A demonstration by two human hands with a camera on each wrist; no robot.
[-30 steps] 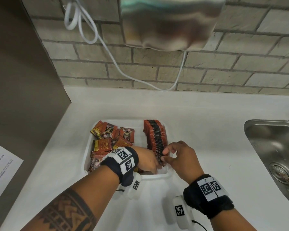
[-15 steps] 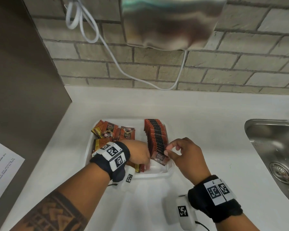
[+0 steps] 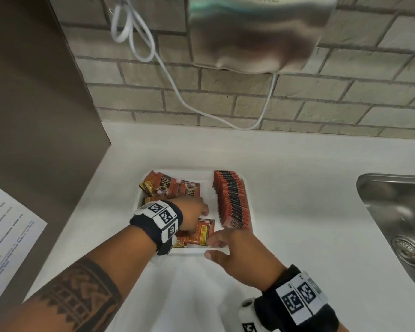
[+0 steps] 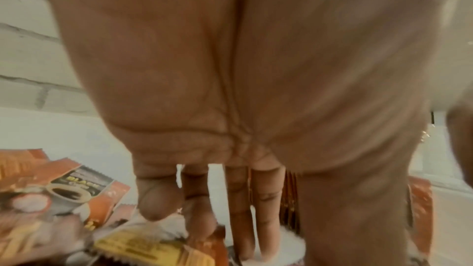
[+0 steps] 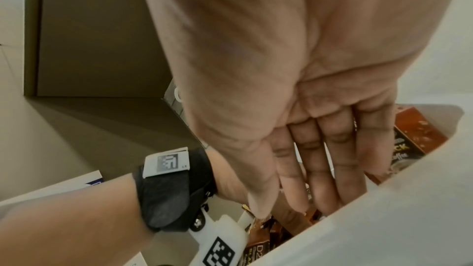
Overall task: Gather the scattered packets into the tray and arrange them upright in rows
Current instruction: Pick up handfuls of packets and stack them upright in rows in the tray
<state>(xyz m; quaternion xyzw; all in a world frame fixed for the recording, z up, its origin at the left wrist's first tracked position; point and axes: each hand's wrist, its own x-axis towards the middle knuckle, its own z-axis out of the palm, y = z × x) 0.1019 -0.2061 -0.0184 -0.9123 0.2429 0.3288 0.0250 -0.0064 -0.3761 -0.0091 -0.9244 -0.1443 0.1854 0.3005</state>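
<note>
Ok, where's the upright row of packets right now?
In the head view the upright row stands along the right side of the tray, running from its far edge toward the near one, with loose packets to its left and the right hand just in front.

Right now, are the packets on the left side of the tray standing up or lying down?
Lying down. The loose coffee packets lie flat and jumbled in the tray, printed faces up.

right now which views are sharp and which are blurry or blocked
Head view: mostly sharp, the upright row of packets crisp, wide-angle bending at the edges. Left wrist view: left hand fills it, loose packets motion-blurred. Right wrist view: right hand blocks much, soft.
</note>
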